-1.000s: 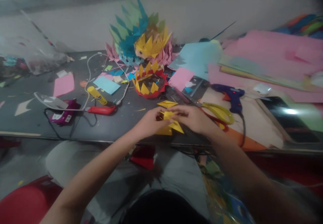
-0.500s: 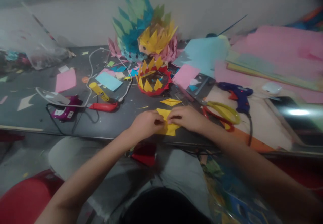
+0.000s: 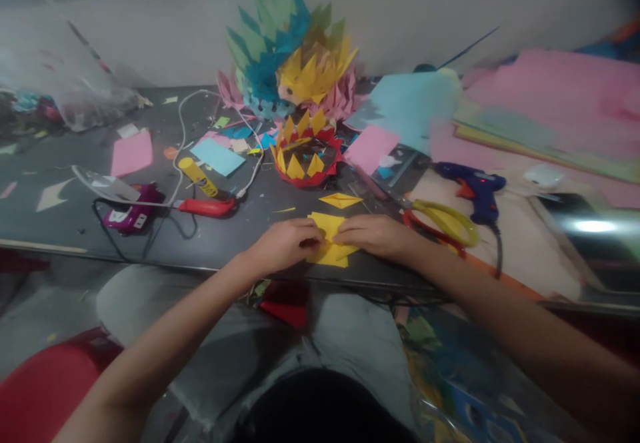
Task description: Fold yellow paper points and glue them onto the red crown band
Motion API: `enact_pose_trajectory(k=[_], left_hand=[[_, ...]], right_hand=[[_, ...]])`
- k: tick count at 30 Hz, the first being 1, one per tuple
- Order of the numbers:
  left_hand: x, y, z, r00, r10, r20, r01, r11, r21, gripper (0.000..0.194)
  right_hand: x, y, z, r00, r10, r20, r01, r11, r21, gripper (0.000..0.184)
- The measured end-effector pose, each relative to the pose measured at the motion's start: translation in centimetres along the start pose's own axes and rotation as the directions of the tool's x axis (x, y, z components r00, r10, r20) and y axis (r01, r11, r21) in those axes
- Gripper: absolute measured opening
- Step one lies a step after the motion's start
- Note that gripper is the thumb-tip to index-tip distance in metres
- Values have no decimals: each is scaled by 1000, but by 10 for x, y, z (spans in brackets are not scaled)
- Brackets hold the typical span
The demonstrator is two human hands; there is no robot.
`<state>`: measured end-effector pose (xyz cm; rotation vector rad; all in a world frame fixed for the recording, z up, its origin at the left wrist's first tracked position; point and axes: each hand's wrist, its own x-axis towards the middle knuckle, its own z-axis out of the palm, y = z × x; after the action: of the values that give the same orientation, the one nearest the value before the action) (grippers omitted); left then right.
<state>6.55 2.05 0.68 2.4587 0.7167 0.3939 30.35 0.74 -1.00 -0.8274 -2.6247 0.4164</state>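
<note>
Near edge, worktop: Two bare hands work over a square of bright yellow folded paper (image 3: 331,256) lying by the near edge of the dark grey worktop (image 3: 225,233), about midway along.
Left hand: The left hand (image 3: 290,242) has its thumb and fingers drawn to a narrow gap, tips on the yellow paper's left side.
Right hand: The right hand (image 3: 375,235) mirrors it from the right, fingers close together; whether either hand pinches the sheet or merely presses it cannot be told.
Just beyond the hands: A small yellow diamond of folded paper (image 3: 341,200) lies flat.
Toward the right edge: Scissors with yellow and red handles (image 3: 445,222) rest beside a dark blue glue gun with an orange trigger (image 3: 473,190).
Left half: A purple plastic power socket (image 3: 133,213) sits near a yellow cylindrical glue stick (image 3: 197,176).
Mid-worktop: A red paper ring with yellow points (image 3: 305,176) stands upright.
Far edge: A spiky blue, green, yellow and pink paper construction (image 3: 280,56) rises before the wall.
Far right corner: Large pink paper sheets (image 3: 555,86) overlap.
</note>
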Motion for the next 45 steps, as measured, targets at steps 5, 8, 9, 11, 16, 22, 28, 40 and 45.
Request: enact_pose_trajectory(k=[5, 8, 9, 11, 16, 22, 28, 40, 45], left_hand=[[-2, -3, 0, 998, 48, 30, -50, 997, 65, 17], [-3, -5, 1, 998, 61, 19, -62, 995, 75, 18], [-3, -5, 1, 998, 65, 15, -66, 995, 79, 18], [-3, -6, 2, 997, 75, 18, -77, 993, 93, 19], [-3, -4, 1, 992, 104, 67, -116, 971, 207, 19], [-6, 2, -5, 978, 165, 129, -201, 913, 354, 26], [-12, 10, -6, 978, 170, 124, -205, 896, 394, 26], [-13, 13, -8, 991, 73, 114, -108, 930, 351, 23], [-7, 17, -6, 996, -25, 80, -4, 939, 343, 22]], right_hand=[[0, -1, -3, 996, -73, 45, 76, 995, -71, 38], [1, -5, -7, 994, -44, 102, 54, 995, -88, 38], [1, -6, -8, 992, -32, 122, 44, 995, -94, 38], [0, -9, -11, 990, -26, 142, 42, 993, -108, 39], [0, -12, -14, 985, -94, 144, 115, 983, -146, 40], [4, -12, -13, 985, -39, 166, 56, 994, -98, 37], [10, -13, -7, 983, 38, 179, -18, 993, -115, 29], [-7, -5, -35, 992, 71, 104, -58, 991, -120, 32], [-17, -37, -27, 976, 141, -169, -162, 980, -117, 23]])
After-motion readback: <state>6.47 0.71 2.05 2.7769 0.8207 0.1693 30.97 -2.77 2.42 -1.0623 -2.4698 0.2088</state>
